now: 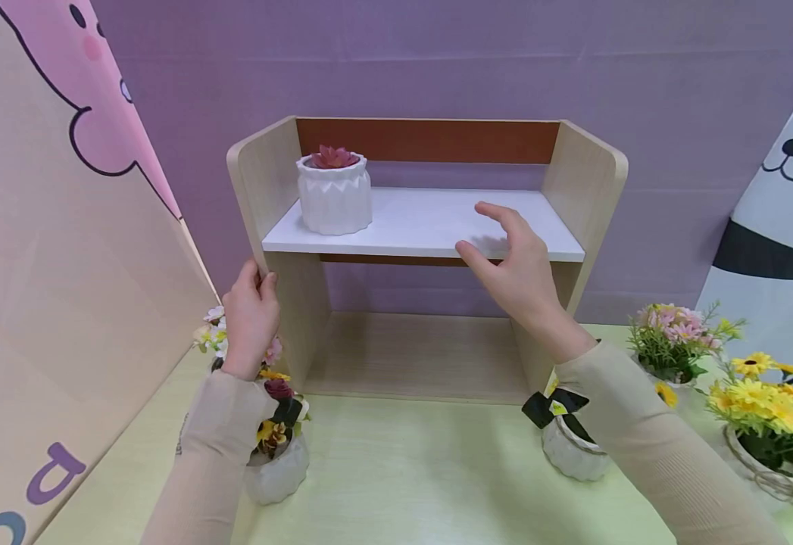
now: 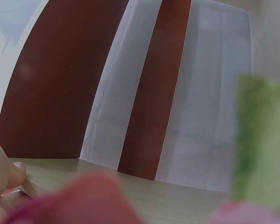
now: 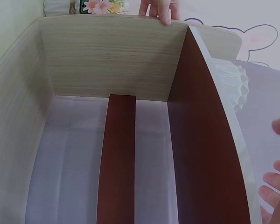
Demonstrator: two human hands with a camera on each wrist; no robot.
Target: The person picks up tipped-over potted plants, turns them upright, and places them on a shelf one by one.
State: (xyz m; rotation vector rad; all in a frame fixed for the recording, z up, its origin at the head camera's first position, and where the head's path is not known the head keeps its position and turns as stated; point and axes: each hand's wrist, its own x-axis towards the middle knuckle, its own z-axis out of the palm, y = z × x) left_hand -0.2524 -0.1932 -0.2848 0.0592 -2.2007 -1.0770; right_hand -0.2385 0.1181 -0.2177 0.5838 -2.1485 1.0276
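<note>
A small two-tier desktop shelf [image 1: 594, 182] with wooden sides stands in the middle of the head view. My left hand [image 1: 251, 322] grips the front edge of its left side panel, the thumb on the inner face. The right wrist view also catches that left hand [image 3: 161, 8] at the panel edge. On the left of the white upper board [image 1: 423, 219] sits a ribbed white pot [image 1: 335, 197] holding a red succulent [image 1: 333, 157]. Above the board's right part hovers my right hand [image 1: 522, 269], thumb and fingers spread apart, holding nothing.
Below my left forearm is a white pot [image 1: 279, 477] of mixed flowers. Another white pot [image 1: 573, 454] is partly behind my right sleeve. Pink flowers [image 1: 679, 325] and yellow flowers [image 1: 764, 405] stand in pots on the right. A printed panel [image 1: 82, 272] borders the left.
</note>
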